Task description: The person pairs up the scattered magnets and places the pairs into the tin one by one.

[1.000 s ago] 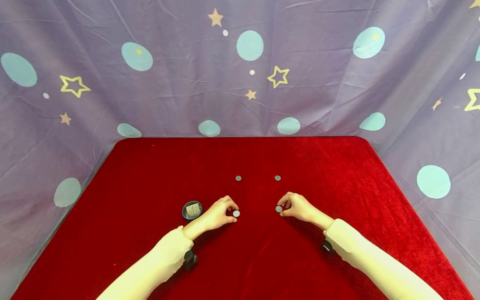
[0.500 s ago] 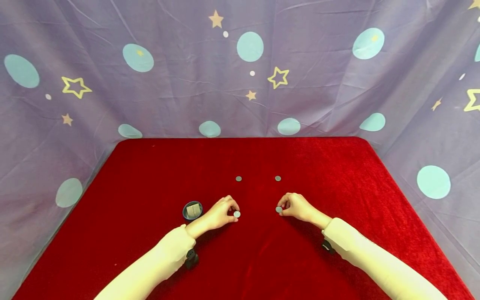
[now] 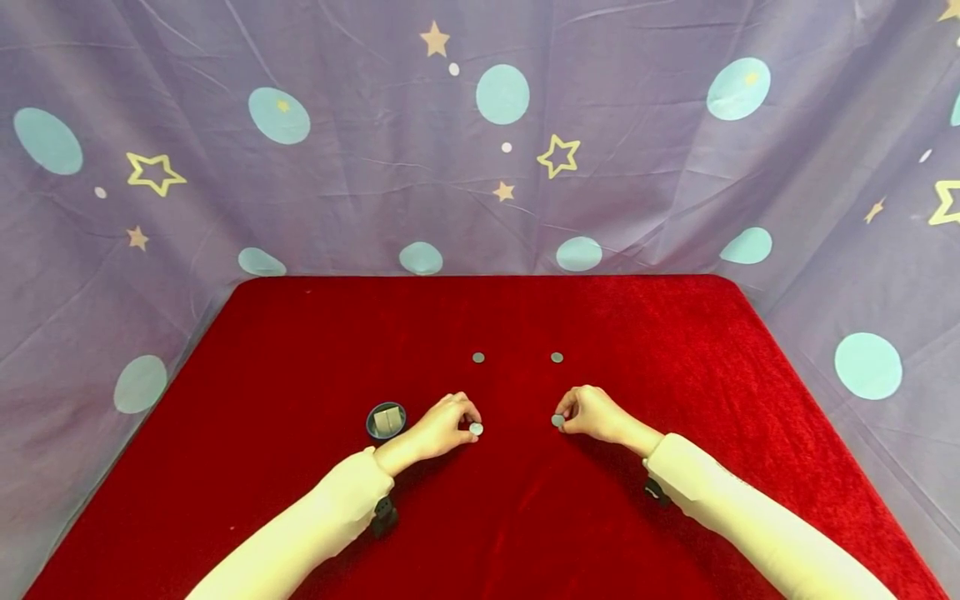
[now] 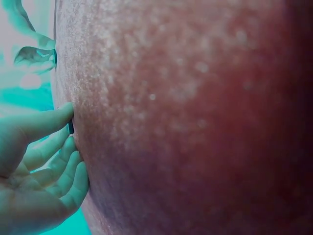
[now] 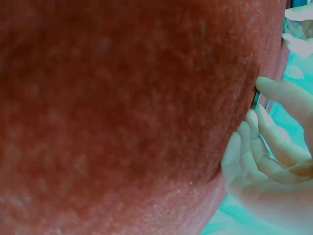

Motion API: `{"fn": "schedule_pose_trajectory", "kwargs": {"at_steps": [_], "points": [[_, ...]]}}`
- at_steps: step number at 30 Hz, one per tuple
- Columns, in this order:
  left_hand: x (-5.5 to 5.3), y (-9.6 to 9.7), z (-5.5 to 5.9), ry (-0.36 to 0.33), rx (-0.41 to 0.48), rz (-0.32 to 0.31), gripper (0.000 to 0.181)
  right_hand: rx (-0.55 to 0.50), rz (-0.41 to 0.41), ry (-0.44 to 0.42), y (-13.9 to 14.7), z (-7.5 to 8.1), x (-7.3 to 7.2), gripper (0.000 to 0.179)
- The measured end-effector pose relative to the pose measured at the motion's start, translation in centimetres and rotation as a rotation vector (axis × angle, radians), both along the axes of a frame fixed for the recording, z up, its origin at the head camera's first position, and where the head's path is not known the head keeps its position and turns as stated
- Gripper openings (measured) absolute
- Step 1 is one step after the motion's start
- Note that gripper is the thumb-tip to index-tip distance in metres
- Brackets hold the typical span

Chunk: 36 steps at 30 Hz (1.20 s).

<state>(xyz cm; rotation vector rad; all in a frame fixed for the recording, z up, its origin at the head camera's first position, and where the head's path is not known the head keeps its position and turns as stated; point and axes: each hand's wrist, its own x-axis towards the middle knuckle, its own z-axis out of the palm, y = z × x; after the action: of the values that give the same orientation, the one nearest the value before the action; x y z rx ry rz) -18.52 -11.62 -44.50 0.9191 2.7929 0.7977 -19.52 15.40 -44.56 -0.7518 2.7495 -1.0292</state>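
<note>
From where I stand, the head view shows a desk covered in a red velvety cloth point(image 3: 517, 533), with a lavender curtain point(image 3: 637, 175) printed with pale blue spots and yellow stars hanging behind it and along both sides. The person's left hand point(image 3: 441, 427) pinches a small, pale silver, flat round disc point(image 3: 476, 430) by its edges, thumb on the near side and fingertip on the far side, with only the disc's width between them. Across from it, the right hand point(image 3: 596, 415) pinches a small grey flat round disc point(image 3: 558, 421) in the same way. The two discs sit well apart, with red cloth between them. Beyond the hands, two more small round discs lie flat on the cloth, a dull grey far-left disc point(image 3: 478, 357) and a dull grey far-right disc point(image 3: 557, 357). A small round blue-rimmed bowl point(image 3: 368, 424) sits just beside the left wrist, two tan blocks point(image 3: 387, 420) side by side in it. Both arms wear cream sleeves point(image 3: 322, 517). In the left wrist view, the left hand's thumb and fingertips close on a thin dark edge of its disc, right at the cloth, the other fingers curving alongside; the right hand shows farther off. In the right wrist view, the right hand's thumb and fingers hold its disc edge-on at the cloth, with the left hand partly visible beyond.
</note>
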Motion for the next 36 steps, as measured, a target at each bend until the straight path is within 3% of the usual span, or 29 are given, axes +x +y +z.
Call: {"fn": "schedule_pose_trajectory", "kwargs": {"at_steps": [8,22,36], "points": [[-0.2,0.6,0.1,0.023,-0.009,-0.027,0.017,-0.002,0.011,-0.002,-0.3,0.1,0.1,0.009],[-0.3,1.8,0.3,-0.026,-0.023,-0.033,0.017,-0.010,0.032,-0.008,-1.4,-0.1,0.1,0.009],[-0.3,2.6,0.3,-0.022,-0.040,-0.048,0.016,0.009,0.053,-0.014,-2.6,0.1,0.2,0.008]]}}
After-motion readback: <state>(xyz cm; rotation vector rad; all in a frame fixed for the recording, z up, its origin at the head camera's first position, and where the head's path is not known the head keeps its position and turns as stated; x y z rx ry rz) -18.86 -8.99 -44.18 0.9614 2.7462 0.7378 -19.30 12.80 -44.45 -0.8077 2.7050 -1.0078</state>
